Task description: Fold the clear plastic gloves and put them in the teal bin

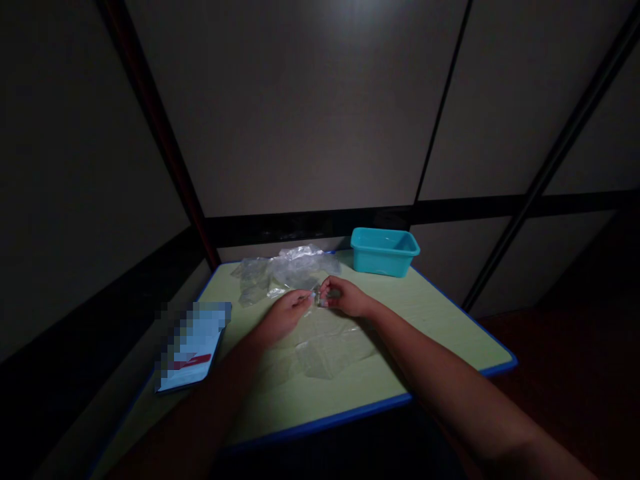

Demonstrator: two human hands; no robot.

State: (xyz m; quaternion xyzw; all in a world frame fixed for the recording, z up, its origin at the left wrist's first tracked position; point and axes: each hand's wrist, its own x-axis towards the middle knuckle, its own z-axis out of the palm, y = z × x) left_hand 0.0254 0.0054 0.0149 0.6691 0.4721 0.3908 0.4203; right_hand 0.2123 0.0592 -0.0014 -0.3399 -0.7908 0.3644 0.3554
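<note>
Over the middle of the table, my left hand [291, 311] and my right hand [344, 297] meet with their fingertips almost touching. Both are closed in a pinch at a small, shiny, partly clear thing [317, 299] between them, too small to name. Behind the hands lies a crumpled clear plastic sheet or bag [300, 265]. Another thin clear plastic piece [325, 353] is spread flat below the hands, close to my right forearm.
A turquoise plastic basin [384, 262] stands at the table's back right. At the left edge lies a flat device with a lit, blurred-out screen [193, 370]. The pale green table [440, 327] has a blue rim and stands against panelled walls.
</note>
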